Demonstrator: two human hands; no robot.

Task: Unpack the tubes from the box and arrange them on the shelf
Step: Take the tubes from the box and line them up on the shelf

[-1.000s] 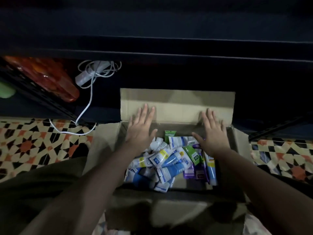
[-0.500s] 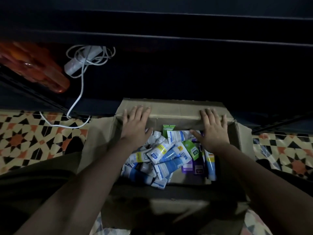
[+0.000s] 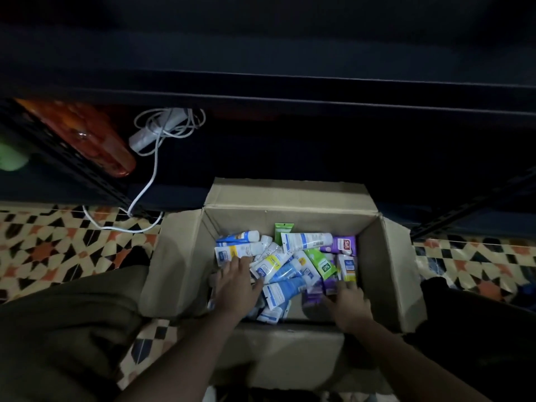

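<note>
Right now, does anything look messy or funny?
Yes. The small plastic tubes lie jumbled and crisscrossed in the open brown cardboard box, not in rows. A tangled white cable trails from the dark shelf onto the patterned floor.

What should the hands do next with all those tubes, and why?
Probably close the left hand around a tube from the pile. Both hands, the right hand too, are down in the open box, and neither clearly holds one.
</note>
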